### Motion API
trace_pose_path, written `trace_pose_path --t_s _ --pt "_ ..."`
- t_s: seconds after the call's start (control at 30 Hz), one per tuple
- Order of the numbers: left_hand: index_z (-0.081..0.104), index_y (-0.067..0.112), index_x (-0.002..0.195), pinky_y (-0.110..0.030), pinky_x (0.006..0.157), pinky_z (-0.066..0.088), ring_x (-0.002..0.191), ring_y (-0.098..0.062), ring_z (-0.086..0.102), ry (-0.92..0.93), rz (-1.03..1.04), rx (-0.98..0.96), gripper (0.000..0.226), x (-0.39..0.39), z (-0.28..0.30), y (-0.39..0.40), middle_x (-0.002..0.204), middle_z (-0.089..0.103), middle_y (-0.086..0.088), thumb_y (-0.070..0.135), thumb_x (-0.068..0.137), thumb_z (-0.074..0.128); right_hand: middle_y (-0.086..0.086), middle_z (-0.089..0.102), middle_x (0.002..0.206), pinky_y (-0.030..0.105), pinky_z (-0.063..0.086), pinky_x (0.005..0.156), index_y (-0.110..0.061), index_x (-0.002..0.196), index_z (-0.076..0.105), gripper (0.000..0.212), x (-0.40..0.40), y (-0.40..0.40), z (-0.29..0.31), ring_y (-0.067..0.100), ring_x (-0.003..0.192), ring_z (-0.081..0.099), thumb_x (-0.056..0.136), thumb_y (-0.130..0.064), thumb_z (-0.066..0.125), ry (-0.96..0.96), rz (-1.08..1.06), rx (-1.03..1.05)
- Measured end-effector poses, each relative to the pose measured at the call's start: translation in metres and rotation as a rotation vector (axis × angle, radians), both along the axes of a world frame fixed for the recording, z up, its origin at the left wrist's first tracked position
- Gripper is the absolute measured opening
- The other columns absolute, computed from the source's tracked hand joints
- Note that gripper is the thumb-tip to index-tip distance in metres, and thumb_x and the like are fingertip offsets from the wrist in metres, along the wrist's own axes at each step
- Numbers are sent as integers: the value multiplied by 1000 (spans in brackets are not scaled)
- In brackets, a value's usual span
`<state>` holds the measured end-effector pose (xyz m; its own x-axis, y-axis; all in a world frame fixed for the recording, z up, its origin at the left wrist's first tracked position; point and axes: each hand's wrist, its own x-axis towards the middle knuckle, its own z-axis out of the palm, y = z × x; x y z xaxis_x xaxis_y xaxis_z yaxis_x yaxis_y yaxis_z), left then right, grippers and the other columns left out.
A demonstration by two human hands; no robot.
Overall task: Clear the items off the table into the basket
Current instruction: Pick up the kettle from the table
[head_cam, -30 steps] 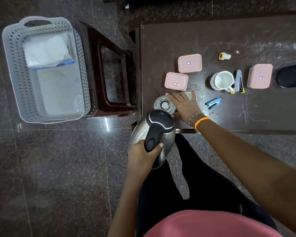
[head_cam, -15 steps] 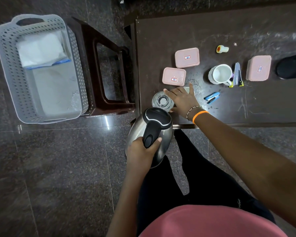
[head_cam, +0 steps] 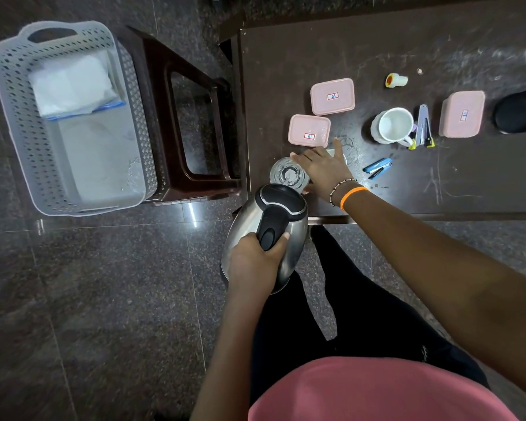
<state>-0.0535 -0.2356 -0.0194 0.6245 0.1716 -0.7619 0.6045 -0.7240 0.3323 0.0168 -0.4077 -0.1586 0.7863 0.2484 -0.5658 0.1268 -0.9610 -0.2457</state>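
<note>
My left hand (head_cam: 252, 262) grips the black handle of a steel kettle (head_cam: 289, 238), held in the air just off the near left corner of the dark table (head_cam: 316, 50). My right hand (head_cam: 322, 171) lies spread over a small white item near that corner, fingertips touching the rim of a clear glass (head_cam: 287, 176). On the table stand three pink lidded containers (head_cam: 332, 96), (head_cam: 308, 130), (head_cam: 461, 113), a white mug (head_cam: 392, 126), a blue stapler (head_cam: 377, 168), a metal clip tool (head_cam: 422, 124) and a small white-and-yellow cap (head_cam: 396, 80). The grey basket (head_cam: 9, 117) sits on the floor far left.
A white bag (head_cam: 70, 83) lies in the basket's far end. A dark brown stool (head_cam: 161, 101) stands between basket and table. A black object (head_cam: 518, 109) sits at the table's right edge. My legs are below the table's near edge.
Both hands keep their places: the left still holds the kettle, the right still rests by the glass. Only my view has shifted slightly.
</note>
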Motion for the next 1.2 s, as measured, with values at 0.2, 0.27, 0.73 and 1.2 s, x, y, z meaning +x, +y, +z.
trace_pose_path --t_s 0.2,0.27,0.73,1.2 --pt "50 12 70 -32 62 40 81 -38 62 3 14 7 41 -2 1 -4 80 65 -18 51 79 60 9 46 138 47 8 119 -14 144 25 75 -1 0 -1 27 127 48 82 -23 65 8 7 17" --pt "50 11 71 -34 63 42 82 -39 62 6 13 12 41 -2 0 -5 85 67 -20 51 79 60 10 45 138 42 7 120 -13 145 23 75 0 0 -1 27 125 50 82 -21 64 19 21 27" --pt "54 7 75 -43 75 50 85 -38 62 42 -30 47 46 4 5 -9 89 67 -21 52 80 58 14 53 129 42 -1 121 -8 139 34 66 4 3 0 28 124 49 81 -15 63 -39 48 1" --pt "60 1 90 -45 84 51 92 -38 60 54 -73 83 54 9 10 -11 96 66 -18 54 81 56 16 47 136 35 24 115 -4 140 30 77 7 5 -3 32 128 41 76 -14 71 22 54 29"
